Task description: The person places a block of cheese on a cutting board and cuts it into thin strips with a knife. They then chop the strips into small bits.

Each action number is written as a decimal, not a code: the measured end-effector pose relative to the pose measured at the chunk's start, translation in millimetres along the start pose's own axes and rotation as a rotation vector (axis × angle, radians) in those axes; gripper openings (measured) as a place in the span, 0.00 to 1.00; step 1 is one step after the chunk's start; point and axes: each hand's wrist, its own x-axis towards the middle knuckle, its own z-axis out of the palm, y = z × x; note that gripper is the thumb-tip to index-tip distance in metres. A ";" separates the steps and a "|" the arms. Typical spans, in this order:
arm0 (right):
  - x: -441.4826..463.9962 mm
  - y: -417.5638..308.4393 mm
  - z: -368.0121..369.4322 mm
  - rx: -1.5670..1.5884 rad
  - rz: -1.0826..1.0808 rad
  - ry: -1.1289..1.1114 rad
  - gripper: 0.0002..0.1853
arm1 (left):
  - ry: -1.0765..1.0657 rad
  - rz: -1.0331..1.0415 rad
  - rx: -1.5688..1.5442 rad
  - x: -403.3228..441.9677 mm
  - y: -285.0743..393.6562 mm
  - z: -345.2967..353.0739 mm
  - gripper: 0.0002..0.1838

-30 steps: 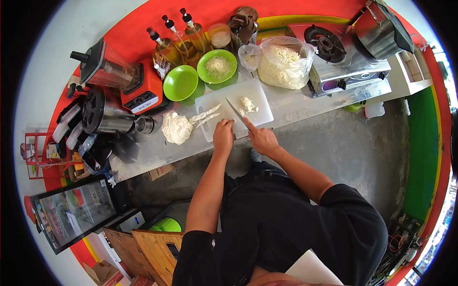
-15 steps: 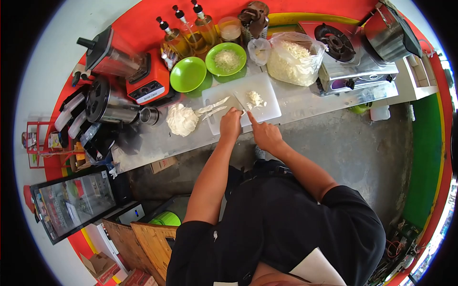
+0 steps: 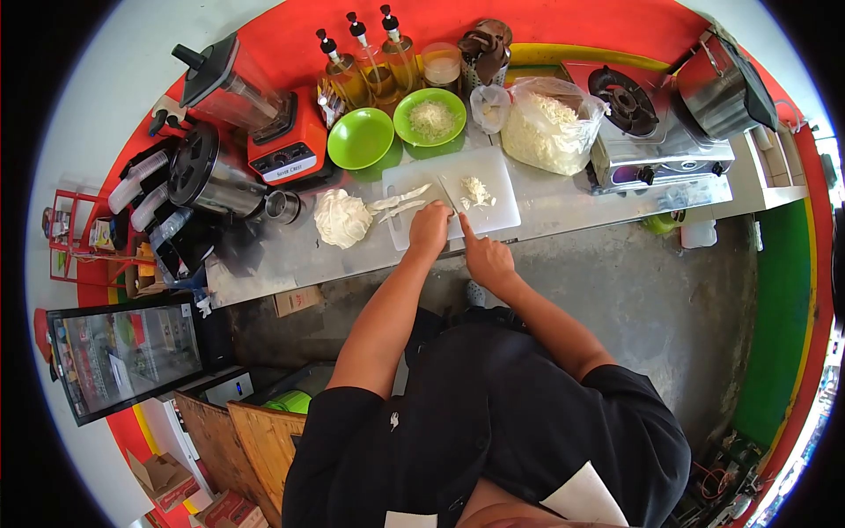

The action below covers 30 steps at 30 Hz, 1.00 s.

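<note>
My right hand (image 3: 489, 261) is closed around a knife, its index finger stretched along it. The knife blade (image 3: 445, 188) points away from me over a white cutting board (image 3: 503, 211). Close beside the blade, my left hand (image 3: 429, 229) is closed with bent fingers; what they press is hidden. Right of the blade lies a small heap of chopped pale bits (image 3: 477, 192). To the left, pale strips (image 3: 403, 200) reach over the board's edge. A creamy-white, folded clump (image 3: 341, 219) rests on the metal counter (image 3: 290, 255) beside them.
Behind the board stand an empty green bowl (image 3: 361, 139), a green plate (image 3: 454, 109) with pale shreds, and a plastic bag (image 3: 547, 141) of similar shreds. A red blender (image 3: 288, 150) is at the left, a gas stove (image 3: 662, 158) at the right. Pump bottles (image 3: 380, 77) line the back.
The whole view has shifted and turned slightly. Both hands stay at the board in nearly the same pose, and the heap beside the blade looks much the same.
</note>
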 end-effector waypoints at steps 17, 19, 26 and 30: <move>3.9 -3.1 2.1 -0.005 -0.010 -0.002 0.48 | 0.025 -0.015 -0.027 1.9 0.9 2.2 0.05; 4.8 -5.8 1.6 -0.016 -0.018 0.021 0.48 | 0.020 0.025 0.026 3.7 -3.5 4.3 0.06; 4.2 -6.0 3.3 -0.004 0.000 -0.021 0.47 | 0.015 0.011 -0.002 1.5 4.0 -4.4 0.05; 2.1 -6.7 2.9 -0.021 -0.013 0.061 0.48 | 0.010 -0.031 -0.079 7.1 0.3 -4.7 0.05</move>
